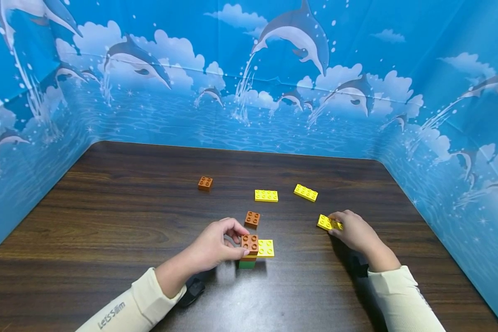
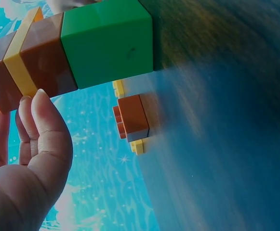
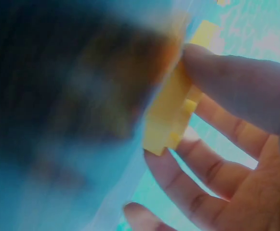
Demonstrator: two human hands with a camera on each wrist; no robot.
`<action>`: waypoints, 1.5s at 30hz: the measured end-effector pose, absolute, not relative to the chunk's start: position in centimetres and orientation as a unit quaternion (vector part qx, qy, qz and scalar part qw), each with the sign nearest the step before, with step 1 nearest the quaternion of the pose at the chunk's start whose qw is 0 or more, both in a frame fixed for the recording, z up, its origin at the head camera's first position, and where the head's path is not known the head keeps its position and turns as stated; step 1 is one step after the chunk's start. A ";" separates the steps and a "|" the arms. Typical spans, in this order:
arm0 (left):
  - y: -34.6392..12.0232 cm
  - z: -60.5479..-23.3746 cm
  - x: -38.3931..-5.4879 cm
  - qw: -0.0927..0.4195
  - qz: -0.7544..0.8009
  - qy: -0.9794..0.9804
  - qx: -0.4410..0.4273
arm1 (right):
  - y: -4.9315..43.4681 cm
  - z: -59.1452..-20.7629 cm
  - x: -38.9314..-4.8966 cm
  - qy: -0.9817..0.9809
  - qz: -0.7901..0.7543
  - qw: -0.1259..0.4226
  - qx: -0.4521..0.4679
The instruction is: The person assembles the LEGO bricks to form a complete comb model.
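Observation:
Near the front middle stands a stack of toy building bricks: a green brick [image 1: 246, 264] at the bottom, a brown one above it, then a flat yellow brick [image 1: 266, 248] jutting out to the right, and a brown brick [image 1: 250, 244] on top. My left hand [image 1: 213, 244] pinches the upper part of this stack from its left side. In the left wrist view, the fingertips [image 2: 41, 96] meet the yellow layer and the brown bricks. Over at the right, my right hand [image 1: 357, 234] pinches a flat yellow brick [image 1: 325, 222] between thumb and fingers, low over the table.
Just behind the stack sits a loose brown brick [image 1: 252, 219]. Farther back are another brown brick [image 1: 205, 183] and two flat yellow bricks, one straight [image 1: 266, 196] and one angled [image 1: 305, 192]. A dolphin-print curtain [image 1: 232, 124] borders the dark wooden table [image 1: 108, 203].

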State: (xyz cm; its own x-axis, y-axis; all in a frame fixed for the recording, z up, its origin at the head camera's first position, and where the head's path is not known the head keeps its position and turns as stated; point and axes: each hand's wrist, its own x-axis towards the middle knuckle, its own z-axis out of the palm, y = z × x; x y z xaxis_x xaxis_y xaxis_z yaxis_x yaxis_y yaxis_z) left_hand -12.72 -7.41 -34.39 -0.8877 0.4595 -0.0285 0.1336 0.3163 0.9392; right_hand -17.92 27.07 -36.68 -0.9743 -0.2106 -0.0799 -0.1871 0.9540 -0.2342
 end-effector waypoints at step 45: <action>-7.3 -34.3 -12.6 0.130 0.537 0.811 0.190 | 16.9 -32.2 -12.9 0.930 -0.146 -0.131 -0.310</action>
State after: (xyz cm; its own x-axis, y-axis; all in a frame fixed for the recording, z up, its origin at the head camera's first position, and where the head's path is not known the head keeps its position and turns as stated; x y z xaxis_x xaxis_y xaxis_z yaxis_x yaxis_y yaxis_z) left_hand -12.60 -7.33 -34.32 -0.8941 0.4479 -0.0078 0.1675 0.3505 0.9215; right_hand -12.86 16.86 -32.15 -0.7739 -0.5381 0.3340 -0.6146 0.7655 -0.1906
